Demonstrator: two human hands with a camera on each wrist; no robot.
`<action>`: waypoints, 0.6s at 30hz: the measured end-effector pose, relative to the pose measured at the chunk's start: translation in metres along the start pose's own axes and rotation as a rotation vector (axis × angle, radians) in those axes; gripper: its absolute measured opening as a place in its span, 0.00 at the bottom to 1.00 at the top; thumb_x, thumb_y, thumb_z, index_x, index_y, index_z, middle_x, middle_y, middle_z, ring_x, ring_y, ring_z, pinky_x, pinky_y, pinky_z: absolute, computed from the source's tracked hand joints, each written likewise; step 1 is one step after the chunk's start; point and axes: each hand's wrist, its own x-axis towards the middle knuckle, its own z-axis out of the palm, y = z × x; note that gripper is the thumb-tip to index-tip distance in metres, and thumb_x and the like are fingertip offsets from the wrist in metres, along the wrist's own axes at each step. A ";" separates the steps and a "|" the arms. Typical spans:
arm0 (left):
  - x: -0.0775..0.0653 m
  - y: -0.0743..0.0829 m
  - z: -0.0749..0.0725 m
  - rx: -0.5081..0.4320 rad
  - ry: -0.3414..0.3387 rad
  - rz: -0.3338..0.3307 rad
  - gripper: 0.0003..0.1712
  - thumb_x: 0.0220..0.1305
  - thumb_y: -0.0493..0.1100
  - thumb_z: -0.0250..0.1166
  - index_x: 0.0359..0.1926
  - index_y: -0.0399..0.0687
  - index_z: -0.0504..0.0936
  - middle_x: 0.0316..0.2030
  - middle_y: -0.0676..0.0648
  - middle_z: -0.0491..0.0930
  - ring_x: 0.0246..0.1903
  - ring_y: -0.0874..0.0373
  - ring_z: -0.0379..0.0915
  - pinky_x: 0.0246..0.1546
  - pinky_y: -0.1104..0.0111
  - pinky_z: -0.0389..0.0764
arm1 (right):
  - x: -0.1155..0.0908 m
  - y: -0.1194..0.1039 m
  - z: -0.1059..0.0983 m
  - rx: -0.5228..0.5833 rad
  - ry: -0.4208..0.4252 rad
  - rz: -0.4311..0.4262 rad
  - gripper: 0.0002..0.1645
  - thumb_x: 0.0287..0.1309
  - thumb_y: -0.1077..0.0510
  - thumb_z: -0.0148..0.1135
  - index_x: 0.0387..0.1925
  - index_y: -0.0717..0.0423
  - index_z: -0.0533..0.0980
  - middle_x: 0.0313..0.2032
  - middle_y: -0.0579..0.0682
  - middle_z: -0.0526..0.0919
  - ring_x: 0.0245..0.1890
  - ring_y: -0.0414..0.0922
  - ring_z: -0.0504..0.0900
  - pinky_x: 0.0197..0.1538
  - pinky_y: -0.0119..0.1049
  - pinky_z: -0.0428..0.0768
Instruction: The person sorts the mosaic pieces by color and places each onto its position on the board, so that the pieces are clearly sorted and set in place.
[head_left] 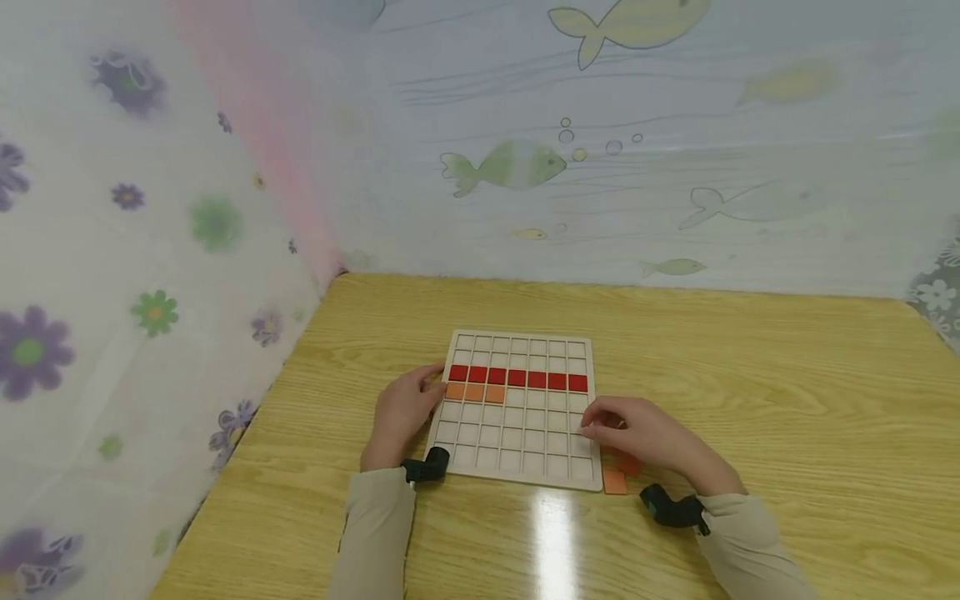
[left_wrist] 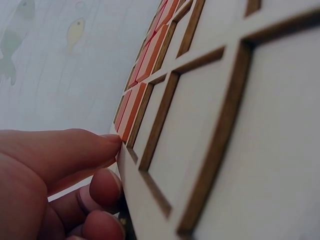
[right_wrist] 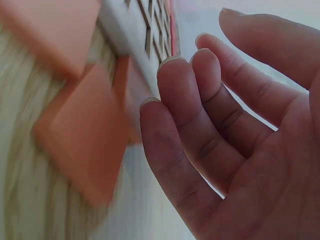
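Note:
A pale wooden grid board (head_left: 491, 433) lies on the table, one row filled with red tiles (head_left: 517, 378). Below that row, three orange tiles (head_left: 475, 392) fill the leftmost cells. My left hand (head_left: 401, 412) holds the board's left edge, thumb tip at the rim beside the first orange tile. In the left wrist view, curled fingers (left_wrist: 104, 226) meet the board's side. Over the board's right edge hovers my right hand (head_left: 637, 429), fingers loosely bent with nothing between them. Loose orange tiles (right_wrist: 87, 135) lie under it beside the board, partly hidden in the head view.
The wood-grain table (head_left: 787, 375) meets a fish-patterned wall covering (head_left: 637, 208) at the back and a flowered one (head_left: 150, 250) on the left. A black wrist camera (head_left: 427, 465) sits on the left wrist, another camera (head_left: 671, 507) on the right.

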 end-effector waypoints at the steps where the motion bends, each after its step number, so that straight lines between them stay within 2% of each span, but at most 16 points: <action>1: 0.000 0.000 0.000 -0.002 -0.001 0.000 0.21 0.59 0.52 0.57 0.54 0.60 0.75 0.16 0.53 0.70 0.13 0.59 0.64 0.17 0.67 0.63 | -0.002 0.001 -0.001 -0.001 0.004 0.007 0.08 0.56 0.45 0.57 0.34 0.42 0.75 0.28 0.37 0.76 0.30 0.36 0.73 0.35 0.31 0.72; 8: 0.000 -0.001 0.001 -0.009 -0.003 0.003 0.20 0.59 0.52 0.57 0.54 0.61 0.75 0.17 0.53 0.70 0.13 0.59 0.64 0.17 0.67 0.63 | -0.015 0.012 -0.002 0.004 0.010 -0.004 0.11 0.56 0.44 0.56 0.35 0.43 0.76 0.29 0.38 0.76 0.30 0.36 0.73 0.35 0.31 0.72; 14: 0.000 -0.001 0.001 -0.014 -0.007 0.007 0.20 0.59 0.52 0.58 0.54 0.60 0.75 0.16 0.53 0.70 0.13 0.59 0.63 0.16 0.67 0.63 | -0.025 0.019 -0.005 -0.014 0.011 0.036 0.11 0.55 0.42 0.55 0.36 0.40 0.76 0.28 0.37 0.76 0.28 0.36 0.73 0.34 0.31 0.71; 18: -0.001 -0.001 0.000 -0.008 -0.001 0.008 0.20 0.59 0.52 0.58 0.54 0.60 0.75 0.16 0.53 0.69 0.13 0.58 0.62 0.16 0.67 0.62 | -0.029 0.021 -0.010 -0.007 -0.024 0.042 0.12 0.56 0.42 0.55 0.37 0.41 0.76 0.28 0.39 0.75 0.29 0.36 0.72 0.33 0.31 0.70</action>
